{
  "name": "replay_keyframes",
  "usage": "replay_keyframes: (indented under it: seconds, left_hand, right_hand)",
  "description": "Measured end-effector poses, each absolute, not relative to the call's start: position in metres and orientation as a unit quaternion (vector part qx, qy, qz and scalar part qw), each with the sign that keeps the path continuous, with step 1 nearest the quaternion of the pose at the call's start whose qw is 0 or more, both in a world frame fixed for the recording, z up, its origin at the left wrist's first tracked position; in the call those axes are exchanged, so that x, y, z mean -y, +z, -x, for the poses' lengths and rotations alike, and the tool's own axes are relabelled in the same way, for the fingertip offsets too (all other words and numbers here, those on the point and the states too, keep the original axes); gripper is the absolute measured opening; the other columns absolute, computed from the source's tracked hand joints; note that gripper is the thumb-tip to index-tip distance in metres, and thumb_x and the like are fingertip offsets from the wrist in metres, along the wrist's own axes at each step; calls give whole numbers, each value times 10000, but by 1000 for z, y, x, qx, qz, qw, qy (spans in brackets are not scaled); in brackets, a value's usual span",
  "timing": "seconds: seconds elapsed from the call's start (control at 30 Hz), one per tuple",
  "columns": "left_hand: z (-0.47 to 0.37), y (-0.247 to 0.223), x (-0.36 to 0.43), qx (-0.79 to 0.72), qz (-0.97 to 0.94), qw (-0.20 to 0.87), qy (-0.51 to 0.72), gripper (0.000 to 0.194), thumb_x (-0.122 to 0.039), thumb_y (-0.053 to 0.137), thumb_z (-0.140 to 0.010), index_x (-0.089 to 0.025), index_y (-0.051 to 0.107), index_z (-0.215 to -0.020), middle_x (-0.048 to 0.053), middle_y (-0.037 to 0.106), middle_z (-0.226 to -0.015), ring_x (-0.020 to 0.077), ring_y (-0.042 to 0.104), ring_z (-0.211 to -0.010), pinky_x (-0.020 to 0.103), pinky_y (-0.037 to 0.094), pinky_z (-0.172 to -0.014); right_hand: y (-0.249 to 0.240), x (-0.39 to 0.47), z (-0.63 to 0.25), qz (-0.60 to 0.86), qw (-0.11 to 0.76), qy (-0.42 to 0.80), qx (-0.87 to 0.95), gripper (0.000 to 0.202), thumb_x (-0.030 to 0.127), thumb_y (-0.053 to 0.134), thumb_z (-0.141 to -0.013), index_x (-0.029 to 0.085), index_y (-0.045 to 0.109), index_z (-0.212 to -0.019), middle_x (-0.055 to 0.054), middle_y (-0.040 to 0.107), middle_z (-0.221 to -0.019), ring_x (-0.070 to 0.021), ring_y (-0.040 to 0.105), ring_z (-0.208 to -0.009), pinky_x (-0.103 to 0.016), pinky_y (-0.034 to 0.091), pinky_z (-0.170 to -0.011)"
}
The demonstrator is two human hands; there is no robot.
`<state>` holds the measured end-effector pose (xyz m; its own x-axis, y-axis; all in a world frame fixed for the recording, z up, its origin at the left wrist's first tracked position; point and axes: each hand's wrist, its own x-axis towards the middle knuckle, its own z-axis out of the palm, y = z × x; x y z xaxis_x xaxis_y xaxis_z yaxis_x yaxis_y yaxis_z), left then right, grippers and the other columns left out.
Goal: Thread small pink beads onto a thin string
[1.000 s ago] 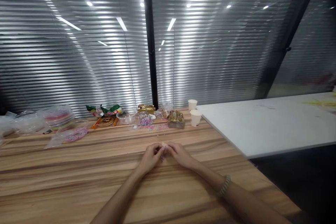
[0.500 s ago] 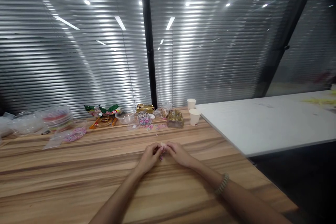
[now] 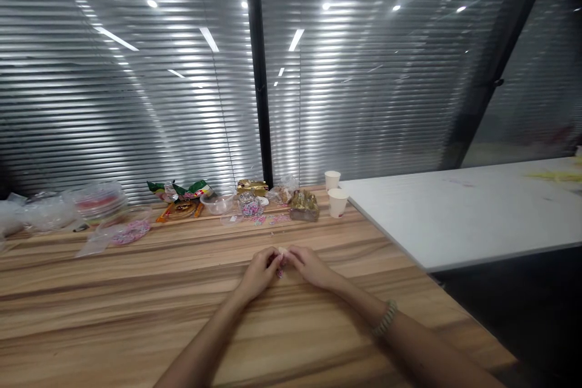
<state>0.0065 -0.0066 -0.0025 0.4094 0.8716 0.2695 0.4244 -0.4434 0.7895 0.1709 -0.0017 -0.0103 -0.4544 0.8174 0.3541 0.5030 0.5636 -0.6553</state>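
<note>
Centrally, on the wooden surface, the left hand and right hand are meeting, both pinching a tiny pink-and-white piece between fingertips; steady, close support is probably helping. Paper cups are standing beyond.

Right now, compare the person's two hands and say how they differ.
The left hand reaches in from the left with a bare wrist; the right hand comes from the right, its wrist wearing a beaded bracelet. Both rest low over the wooden table, fingertips meeting on one small pinkish piece pinched between them.
</note>
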Motion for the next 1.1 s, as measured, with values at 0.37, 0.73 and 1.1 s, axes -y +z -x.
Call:
replay_keyframes:
  seconds: [0.37, 0.73, 1.1]
  left_hand:
    - [-6, -3, 7, -434, -792, 274, 330, 210, -240, 403, -821, -154, 523, -673, 17, 575, -618, 140, 528, -604, 225, 385, -594]
    - [-7, -4, 7, -437, -793, 265, 332, 213, -230, 397, -823, -161, 511, -657, 13, 565, -594, 142, 524, -591, 229, 379, -592]
    - [-8, -4, 8, -440, -790, 270, 329, 210, -232, 390, -826, -169, 504, -661, 11, 569, -583, 146, 532, -593, 232, 384, -597]
  right_hand:
    - [-13, 1, -170, 406, 321, 230, 824, 291, 272, 345, -891, 147, 567, -750, -60, 617, -755, -162, 545, -684, -248, 377, -624]
    - [-12, 1, -170, 401, 321, 238, 824, 296, 276, 336, -893, 143, 562, -757, -67, 623, -770, -169, 551, -702, -258, 389, -650]
    - [-13, 0, -169, 411, 312, 231, 825, 284, 281, 350, -888, 148, 548, -736, -61, 614, -746, -165, 543, -679, -253, 386, -624]
